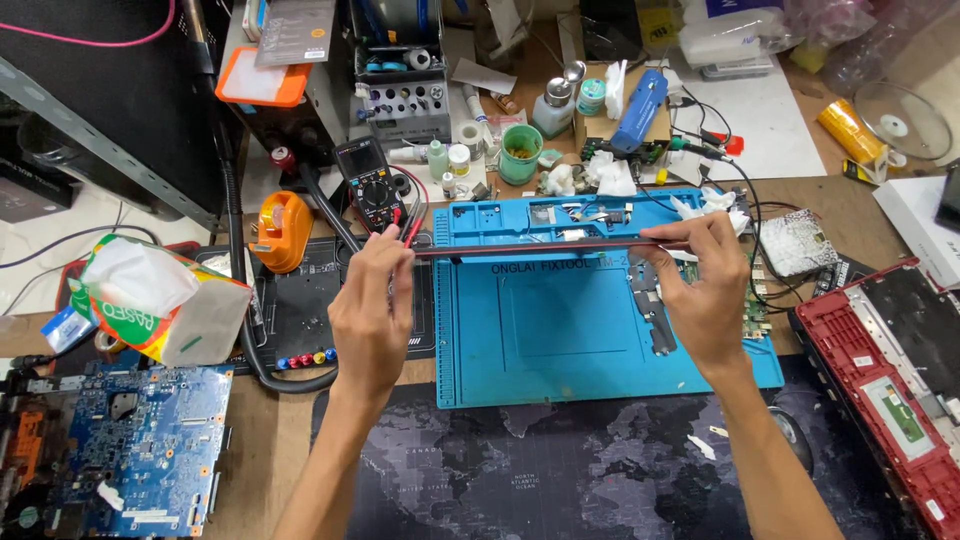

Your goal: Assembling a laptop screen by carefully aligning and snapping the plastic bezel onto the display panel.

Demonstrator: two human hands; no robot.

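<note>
I hold a thin, flat dark panel with a red edge point(540, 245) level above the blue repair mat point(560, 340), seen edge-on. My left hand point(372, 310) grips its left end. My right hand point(705, 285) grips its right end. A dark metal bracket part point(650, 305) lies on the mat under the panel, by my right hand.
A red laptop case point(885, 380) lies at the right. A blue circuit board point(140, 445) sits at the lower left, a tissue pack point(150, 295) above it. A multimeter point(368, 185), orange tape dispenser point(282, 230), bottles and a green cup point(520, 152) crowd the back.
</note>
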